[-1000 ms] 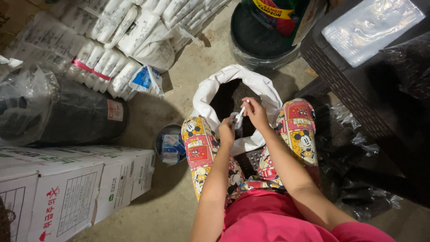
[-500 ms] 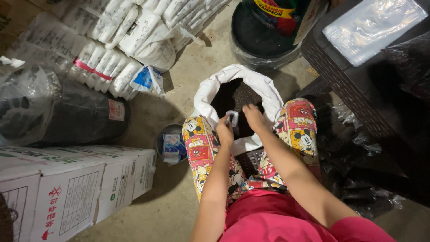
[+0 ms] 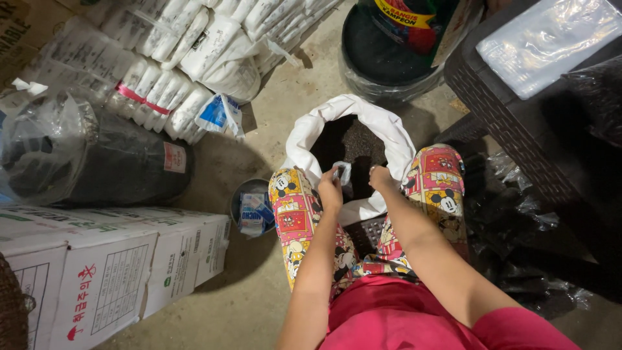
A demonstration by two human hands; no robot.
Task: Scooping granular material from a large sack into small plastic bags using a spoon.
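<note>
Down between the knees, the left hand [image 3: 331, 189] pinches a small clear bag [image 3: 344, 171] over the white sack [image 3: 353, 129]; the right hand [image 3: 379, 176] is curled shut beside it.

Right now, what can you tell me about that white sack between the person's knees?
The white sack stands upright on the concrete floor, between the knees of the seated person. It looks like soft woven or plastic cloth, its mouth rolled outward into a thick rim. Inside lies a dark, grainy filling, well below the rim. The left hand and right hand hang over its near edge, a small clear bag at the left hand. The patterned trouser legs press against its sides.
</note>
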